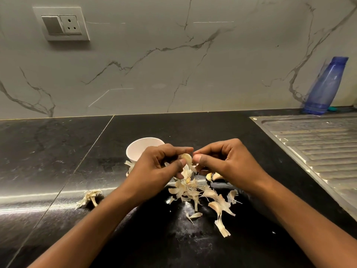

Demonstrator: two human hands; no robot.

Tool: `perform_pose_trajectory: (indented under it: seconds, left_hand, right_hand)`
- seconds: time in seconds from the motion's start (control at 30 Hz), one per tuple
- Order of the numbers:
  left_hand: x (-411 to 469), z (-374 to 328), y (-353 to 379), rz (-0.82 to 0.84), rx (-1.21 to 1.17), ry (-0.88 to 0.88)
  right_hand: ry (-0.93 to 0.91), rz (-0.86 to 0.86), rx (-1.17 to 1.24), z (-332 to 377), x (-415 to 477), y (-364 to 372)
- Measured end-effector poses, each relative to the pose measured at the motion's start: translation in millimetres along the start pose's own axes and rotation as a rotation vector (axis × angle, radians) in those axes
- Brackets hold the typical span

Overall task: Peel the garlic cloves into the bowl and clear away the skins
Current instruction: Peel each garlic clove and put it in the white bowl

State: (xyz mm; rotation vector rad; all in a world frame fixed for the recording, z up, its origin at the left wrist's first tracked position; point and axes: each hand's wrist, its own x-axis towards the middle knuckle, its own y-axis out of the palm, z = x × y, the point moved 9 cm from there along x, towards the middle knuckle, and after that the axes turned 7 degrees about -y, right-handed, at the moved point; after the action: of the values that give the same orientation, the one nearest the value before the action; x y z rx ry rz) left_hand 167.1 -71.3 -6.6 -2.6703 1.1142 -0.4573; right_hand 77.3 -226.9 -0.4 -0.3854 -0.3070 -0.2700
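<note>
Garlic clove: up off the table, pinched between both hands, papery skin hanging off its underside
Left hand: fingers curled in, thumb and forefinger clamped on the clove's left side
Right hand: curled too, thumb and fingertip pinching the clove's right end
Bowl: white, upright, at 11 o'clock from the hands, and the left hand covers part of it
Skins: loose pile right under the hands, trailing off toward 5 o'clock
Spare cloves: a couple on the table, tucked under the right hand
Stalk scrap: off by itself at 8 o'clock
Blue bottle: way back at 2 o'clock, by the steel drainboard
</note>
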Motion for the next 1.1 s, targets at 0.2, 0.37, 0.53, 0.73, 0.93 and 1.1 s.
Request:
perform_pose_trajectory:
  seconds: [0.2, 0.37, 0.53, 0.73, 0.93, 1.1]
  left_hand:
    - [0, 3, 2, -0.02, -0.037, -0.009]
    - [-2, 4, 1, -0.023, -0.117, -0.061]
    - [-2, 2, 3, -0.033, -0.033, -0.037]
    - [-5, -2, 5, -0.057, 0.168, 0.02]
    - [-7, -6, 6, -0.055, 0.183, 0.056]
    - [-5, -7, 7, -0.038, 0.115, 0.051]
  right_hand:
    - [0.031, 0.041, 0.028, -2, 0, 6]
    - [0.036, 0.02, 0.057, -2, 0, 5]
    - [-0.05, 0.025, -0.135, 2, 0, 3]
    - [-0.135, 0.062, -0.261, 6, -2, 8]
    - [-0.174, 0.036, -0.28, 9, -3, 8]
    - [-0.214, -0.034, -0.262, 17, -4, 4]
